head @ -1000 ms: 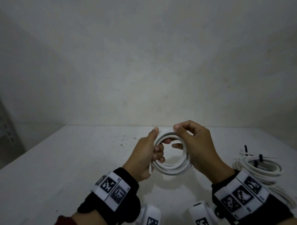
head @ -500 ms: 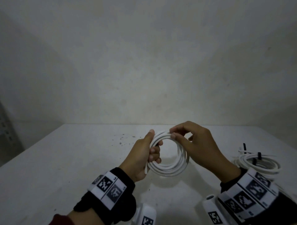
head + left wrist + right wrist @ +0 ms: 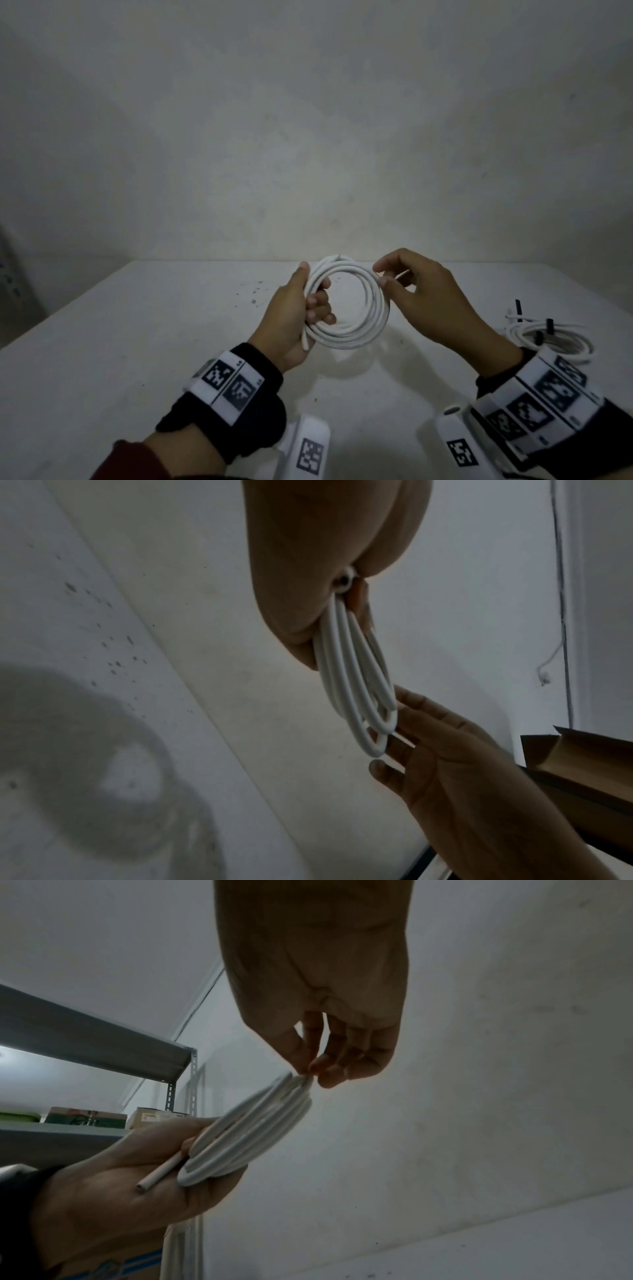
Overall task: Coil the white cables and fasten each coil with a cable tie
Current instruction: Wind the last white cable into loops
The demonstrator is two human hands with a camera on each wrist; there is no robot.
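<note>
While the left hand (image 3: 291,318) grips the cable coil (image 3: 346,305) above the table (image 3: 137,342), the right hand (image 3: 424,298) pinches its far side. From the left wrist, loops (image 3: 356,685) hang below curled fingers; from the right wrist, fingertips (image 3: 320,1066) nip the strands.

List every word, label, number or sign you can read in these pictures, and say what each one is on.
No text can be read.
Wristbands: black-and-white square code markers, with tiny characters too small to read.
White camera housings: the same kind of markers, no words.
Boxes on the shelf: a pale label, too blurred to read.
White cable coil: no print visible.
</note>
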